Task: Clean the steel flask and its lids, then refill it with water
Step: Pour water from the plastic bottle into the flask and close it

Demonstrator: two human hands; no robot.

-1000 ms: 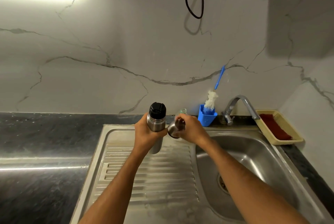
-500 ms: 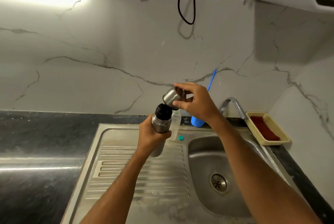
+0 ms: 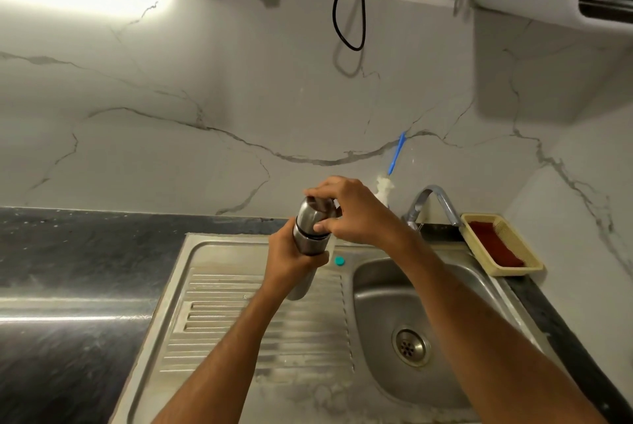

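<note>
The steel flask (image 3: 306, 243) stands upright in the air over the sink's drainboard (image 3: 260, 317). My left hand (image 3: 291, 261) grips its body from the left. A steel cup lid (image 3: 310, 216) now sits over the flask's top, covering the black inner stopper. My right hand (image 3: 352, 209) holds that lid from above, fingers over its top and thumb on its side. A narrow dark gap shows between the lid's rim and the flask body.
A small teal cap (image 3: 339, 261) lies on the sink rim beside the flask. The basin (image 3: 380, 293) with its drain (image 3: 410, 346) is to the right, the tap (image 3: 432, 199) behind it. A blue-handled bottle brush (image 3: 394, 158) and a beige tray (image 3: 534, 268) stand at the back.
My right hand brought the steel cup lid from beside the flask up over it and set it down onto the black stopper. The flask stayed in my left hand.
</note>
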